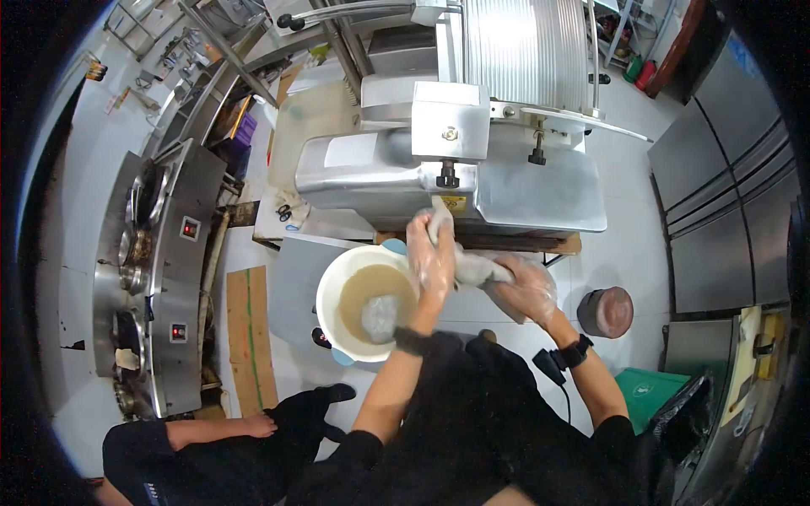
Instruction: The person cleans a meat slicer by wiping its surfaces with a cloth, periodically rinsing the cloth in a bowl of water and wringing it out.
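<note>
A grey cloth is stretched between my two hands, in front of the metal slicing machine. My left hand, in a clear plastic glove, is closed round one end, and a bit of cloth pokes up past the fingers near the machine's yellow label. Lower and to the right, my right hand, also gloved, grips the other end. Beside my left forearm stands a white tub with pale blue handles, holding cloudy brownish water and a whitish-grey lump.
At left is a steel stove with pans; flattened cardboard lies by it. A person in black sits at lower left. A round reddish-topped container is on the floor at right, near a green bin and steel refrigerator.
</note>
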A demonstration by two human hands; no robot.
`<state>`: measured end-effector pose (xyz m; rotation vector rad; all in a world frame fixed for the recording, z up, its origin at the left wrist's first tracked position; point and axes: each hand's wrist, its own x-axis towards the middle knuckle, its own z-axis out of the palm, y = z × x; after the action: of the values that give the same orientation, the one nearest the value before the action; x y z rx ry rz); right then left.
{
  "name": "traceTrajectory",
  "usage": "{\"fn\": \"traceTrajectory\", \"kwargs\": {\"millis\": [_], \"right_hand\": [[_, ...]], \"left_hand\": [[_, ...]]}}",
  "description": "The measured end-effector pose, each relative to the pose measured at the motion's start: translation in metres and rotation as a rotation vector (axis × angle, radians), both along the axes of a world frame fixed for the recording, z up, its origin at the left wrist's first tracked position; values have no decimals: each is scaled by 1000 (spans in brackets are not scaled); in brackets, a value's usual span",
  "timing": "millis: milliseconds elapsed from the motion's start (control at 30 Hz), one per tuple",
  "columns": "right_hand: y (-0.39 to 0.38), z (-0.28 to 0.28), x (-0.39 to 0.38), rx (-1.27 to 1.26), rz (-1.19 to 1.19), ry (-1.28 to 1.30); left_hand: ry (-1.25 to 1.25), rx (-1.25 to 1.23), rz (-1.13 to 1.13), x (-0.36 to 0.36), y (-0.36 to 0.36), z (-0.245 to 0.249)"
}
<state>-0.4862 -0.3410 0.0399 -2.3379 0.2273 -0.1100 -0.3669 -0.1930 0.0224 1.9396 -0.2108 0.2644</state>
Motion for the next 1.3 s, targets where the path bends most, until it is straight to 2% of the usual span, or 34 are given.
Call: {"fn": "traceTrajectory", "kwargs": {"millis": [33, 100, 133, 200, 267, 333, 367, 433, 467, 533, 567, 633, 733, 767, 833, 867, 967, 1000, 1033, 1100, 1133, 1233, 1300], "right_hand": [[-2, -4, 9, -3, 0, 2], [0, -7, 29, -40, -27, 160], [5, -5, 39, -28, -74, 146], [4, -9, 60, -12, -68, 151], [0, -17, 68, 27, -59, 117], [-4, -2, 64, 9, -77, 153], [-6, 2, 60, -14, -87, 190], [-11, -4, 56, 2, -96, 160], [-13, -5, 56, -19, -89, 183], [-11, -6, 58, -39, -78, 202], [-10, -7, 59, -21, -71, 200], [-8, -11, 62, -4, -65, 202], [2, -16, 73, 0, -22, 30], [3, -19, 76, 3, -28, 30], [6, -26, 79, -60, 26, 68], [9, -26, 78, -80, 43, 110], [10, -49, 70, -90, 96, 80], [12, -38, 66, -116, 92, 109], [12, -27, 67, -118, 88, 102], [17, -16, 60, -136, 13, 107], [14, -23, 64, -96, 29, 47], [11, -29, 75, -63, 0, -6], [8, -29, 72, -87, 0, 27]], "left_hand": [[-21, 8, 43, 17, -6, -5], [34, 26, 9, 55, -14, -7], [-52, 107, 82, 66, -22, -3], [-76, 151, 66, 87, -29, 1], [-171, 93, 80, 93, -43, -6], [85, -4, 13, 93, -56, -12], [92, -3, 14, 91, -61, -16], [18, 136, 9, 85, -68, -8], [139, 475, -96, 82, -68, -3], [40, 475, -128, 85, -70, -14], [80, 465, -189, 90, -66, -20], [18, 383, -65, 90, -59, -13], [-44, 201, -65, 98, -43, -5], [-18, 426, -28, 97, -34, -5], [-287, 354, -9, 88, -18, -8], [-35, 432, -4, 88, -15, -22], [-4, 500, -110, 73, -3, -41], [-110, 399, -155, 72, 3, -51], [-117, 398, -157, 75, 0, -43], [-95, 298, 5, 68, -2, -28], [-188, 295, 19, 72, -5, -15], [-47, 340, -52, 94, -12, -10], [-39, 312, -77, 91, -17, -19]]}}
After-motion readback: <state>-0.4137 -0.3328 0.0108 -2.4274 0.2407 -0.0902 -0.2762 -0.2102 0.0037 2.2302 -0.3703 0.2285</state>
